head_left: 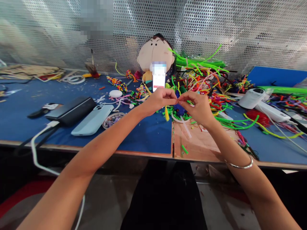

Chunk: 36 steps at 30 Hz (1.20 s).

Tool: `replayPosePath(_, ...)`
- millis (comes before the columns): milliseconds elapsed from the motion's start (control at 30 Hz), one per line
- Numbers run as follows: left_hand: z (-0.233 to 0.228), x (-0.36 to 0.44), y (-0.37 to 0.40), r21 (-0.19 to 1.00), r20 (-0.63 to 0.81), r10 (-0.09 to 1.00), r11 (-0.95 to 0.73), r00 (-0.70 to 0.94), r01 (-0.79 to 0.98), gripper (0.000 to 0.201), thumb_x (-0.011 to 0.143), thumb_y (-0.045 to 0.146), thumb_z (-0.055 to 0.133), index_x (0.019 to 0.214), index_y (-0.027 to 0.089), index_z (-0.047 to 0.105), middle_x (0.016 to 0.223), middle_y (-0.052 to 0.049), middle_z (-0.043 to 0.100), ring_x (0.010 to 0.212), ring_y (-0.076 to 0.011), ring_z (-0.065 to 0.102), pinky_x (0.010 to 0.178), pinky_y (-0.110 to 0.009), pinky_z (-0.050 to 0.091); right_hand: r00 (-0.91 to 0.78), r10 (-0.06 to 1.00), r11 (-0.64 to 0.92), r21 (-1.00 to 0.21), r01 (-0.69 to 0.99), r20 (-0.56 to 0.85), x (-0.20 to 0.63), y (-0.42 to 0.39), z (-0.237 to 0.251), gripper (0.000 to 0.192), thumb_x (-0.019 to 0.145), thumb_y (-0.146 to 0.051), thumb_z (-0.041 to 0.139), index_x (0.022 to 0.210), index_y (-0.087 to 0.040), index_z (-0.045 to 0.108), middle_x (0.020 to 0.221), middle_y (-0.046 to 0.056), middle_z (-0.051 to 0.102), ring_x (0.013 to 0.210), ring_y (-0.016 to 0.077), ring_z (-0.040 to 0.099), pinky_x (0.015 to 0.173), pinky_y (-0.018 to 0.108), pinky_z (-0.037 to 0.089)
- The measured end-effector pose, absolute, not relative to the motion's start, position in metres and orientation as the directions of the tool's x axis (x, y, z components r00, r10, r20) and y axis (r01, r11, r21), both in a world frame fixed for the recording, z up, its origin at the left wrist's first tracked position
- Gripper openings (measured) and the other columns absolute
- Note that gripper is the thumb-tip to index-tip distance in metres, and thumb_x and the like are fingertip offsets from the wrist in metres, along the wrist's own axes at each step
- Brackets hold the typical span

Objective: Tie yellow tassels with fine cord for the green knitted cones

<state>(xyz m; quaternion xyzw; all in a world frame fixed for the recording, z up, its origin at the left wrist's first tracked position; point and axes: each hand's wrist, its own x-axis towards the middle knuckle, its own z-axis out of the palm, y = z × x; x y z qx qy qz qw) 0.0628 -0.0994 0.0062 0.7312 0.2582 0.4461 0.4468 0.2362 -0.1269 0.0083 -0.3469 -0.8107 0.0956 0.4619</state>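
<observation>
Above the middle of the blue counter, left hand and right hand tip to tip or very nearly, each with thumb and forefinger pressed together in a fine pinch; any piece between them too small to make out. Just under the fingertips, a dark-blue craft piece with green knobs spreading around its lower part, partly hidden by the fingers; cannot tell if touched by either hand. Beneath it, a pale ring, with a translucent straw slanting towards the near edge. For the craft piece itself, probably light and rather soft, bendy at the green knobs and not very slippery; best held gently by the blue middle rather than by a single knob. Just to the left, a yellow tassel, likely limp, better lifted by its top end. On the far side, a plush doll behind an upright phone with a lit screen. To the right, a tangle of coloured strands, probably light and flexible. On the left, a bead dish beside a light-blue phone, then a black power bank with a white cable plugged in.
</observation>
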Motion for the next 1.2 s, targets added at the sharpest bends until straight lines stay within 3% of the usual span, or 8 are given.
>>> replayPosePath(333,0.008,0.060,-0.098,0.873,0.392,0.770,-0.484,0.504,0.059,0.008,0.067,0.019,0.065,0.065,0.012,0.062,0.059,0.003,0.055,0.058,-0.0058,0.046,0.056,-0.022,0.031,-0.410,0.659,0.742,-0.454,0.494,0.630,0.239,-0.126,0.015,0.007,0.077,-0.018,0.057,0.078,-0.016,0.063,0.073,0.000,0.065,0.067,0.0114,0.056,0.062,0.025,0.042)
replayPosePath(667,0.000,0.057,-0.107,0.959,0.254,0.758,-0.280,0.601,-0.053,0.006,0.065,0.014,0.062,0.061,0.014,0.057,0.056,0.004,0.045,0.052,-0.0050,0.035,0.051,-0.024,0.022,-0.684,0.478,0.863,-0.152,0.481,0.552,0.247,-0.131,0.019,0.003,0.085,-0.017,0.050,0.083,-0.018,0.053,0.074,0.000,0.059,0.065,0.0101,0.053,0.061,0.023,0.039)
replayPosePath(867,-0.001,0.068,-0.117,0.984,0.164,0.790,-0.090,0.591,-0.153,0.014,0.061,0.013,0.056,0.052,0.017,0.046,0.049,0.006,0.028,0.047,-0.0045,0.021,0.050,-0.027,0.014,-0.665,0.425,0.900,-0.211,0.380,0.614,0.243,-0.135,0.013,0.013,0.085,-0.007,0.045,0.078,-0.019,0.047,0.073,-0.001,0.054,0.066,0.0092,0.050,0.062,0.022,0.040)
replayPosePath(1200,-0.010,0.075,-0.120,0.964,0.089,0.826,0.070,0.557,-0.257,0.021,0.063,0.016,0.053,0.053,0.018,0.034,0.055,0.004,0.022,0.047,-0.0059,0.023,0.048,-0.027,0.019,-0.569,0.435,0.890,-0.238,0.388,0.698,0.234,-0.138,0.000,0.015,0.089,-0.012,0.037,0.078,-0.022,0.040,0.073,0.000,0.049,0.068,0.0125,0.048,0.061,0.027,0.040)
